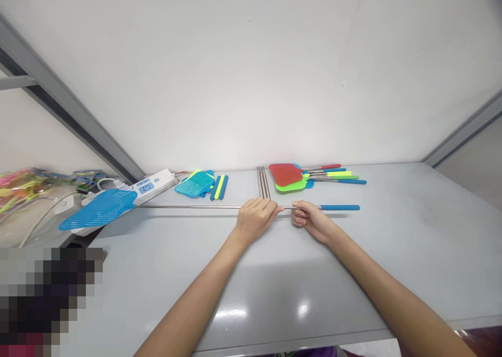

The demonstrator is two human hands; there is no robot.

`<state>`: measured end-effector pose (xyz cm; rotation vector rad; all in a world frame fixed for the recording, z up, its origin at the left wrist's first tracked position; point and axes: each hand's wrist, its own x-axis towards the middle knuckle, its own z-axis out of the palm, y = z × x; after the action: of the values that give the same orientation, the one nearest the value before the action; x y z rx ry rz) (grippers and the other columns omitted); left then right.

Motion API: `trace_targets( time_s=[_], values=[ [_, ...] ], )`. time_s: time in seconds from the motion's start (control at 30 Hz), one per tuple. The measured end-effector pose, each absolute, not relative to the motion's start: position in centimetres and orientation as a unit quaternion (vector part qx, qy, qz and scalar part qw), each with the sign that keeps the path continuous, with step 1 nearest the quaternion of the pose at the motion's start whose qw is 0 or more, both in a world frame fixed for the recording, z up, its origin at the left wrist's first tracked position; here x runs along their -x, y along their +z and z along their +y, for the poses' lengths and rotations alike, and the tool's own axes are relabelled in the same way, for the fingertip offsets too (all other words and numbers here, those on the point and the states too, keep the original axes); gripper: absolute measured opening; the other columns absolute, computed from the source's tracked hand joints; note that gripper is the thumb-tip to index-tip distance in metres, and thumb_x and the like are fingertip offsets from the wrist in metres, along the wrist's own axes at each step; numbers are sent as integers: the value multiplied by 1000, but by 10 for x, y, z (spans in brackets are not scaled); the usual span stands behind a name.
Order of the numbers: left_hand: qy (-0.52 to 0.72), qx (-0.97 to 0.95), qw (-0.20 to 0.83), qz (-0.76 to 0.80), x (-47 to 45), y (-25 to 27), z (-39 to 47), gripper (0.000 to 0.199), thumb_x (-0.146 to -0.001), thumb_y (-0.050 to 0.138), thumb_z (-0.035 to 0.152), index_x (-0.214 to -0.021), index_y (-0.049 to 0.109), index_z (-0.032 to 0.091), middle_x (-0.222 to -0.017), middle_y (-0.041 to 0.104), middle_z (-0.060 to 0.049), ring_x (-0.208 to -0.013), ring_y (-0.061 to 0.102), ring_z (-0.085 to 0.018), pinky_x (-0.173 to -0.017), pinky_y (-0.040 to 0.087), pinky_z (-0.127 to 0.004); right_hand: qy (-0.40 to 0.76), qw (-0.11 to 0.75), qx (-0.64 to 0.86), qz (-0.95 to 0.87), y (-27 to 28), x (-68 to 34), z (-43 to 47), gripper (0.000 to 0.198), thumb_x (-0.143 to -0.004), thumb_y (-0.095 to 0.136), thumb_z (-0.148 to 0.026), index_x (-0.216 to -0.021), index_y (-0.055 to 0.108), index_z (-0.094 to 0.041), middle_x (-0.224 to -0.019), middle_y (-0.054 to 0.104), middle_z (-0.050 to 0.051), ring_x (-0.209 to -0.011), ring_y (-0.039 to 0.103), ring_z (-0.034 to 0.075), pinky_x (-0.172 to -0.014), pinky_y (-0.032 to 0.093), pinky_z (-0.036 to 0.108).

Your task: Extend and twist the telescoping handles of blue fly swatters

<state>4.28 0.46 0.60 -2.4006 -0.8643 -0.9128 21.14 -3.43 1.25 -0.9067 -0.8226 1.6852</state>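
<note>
grey table [392, 252] | both hands [257, 218] grip extended swatter rod [188, 207]

Both my arms bare, reaching forward from bottom edge, converging toward centre. My left forearm enters low left of centre, angled up and right, wrist straight. My left hand [255, 217] palm down, knuckles up, fingers curled closed in grip, thumb tip pointing right. My right forearm enters from lower right corner, angled up and left. My right hand [310, 220] turned sideways, fingers folded, pinch-type grip. Two hands near each other, narrow gap, not touching.
</note>
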Motion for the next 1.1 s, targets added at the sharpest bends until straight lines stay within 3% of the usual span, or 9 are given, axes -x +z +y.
trace_targets(
  time_s=[1.1],
  values=[
    [-316,873,212,-305,-41,11,4,26,-81,41,34,-62,49,18,-53,51,1,-51,46,-10,-52,25,-26,683,484,392,-381,12,-219,-33,38,-71,53,-30,-46,27,-19,-44,22,-6,-42,24,8,-46,21,26]
  ],
)
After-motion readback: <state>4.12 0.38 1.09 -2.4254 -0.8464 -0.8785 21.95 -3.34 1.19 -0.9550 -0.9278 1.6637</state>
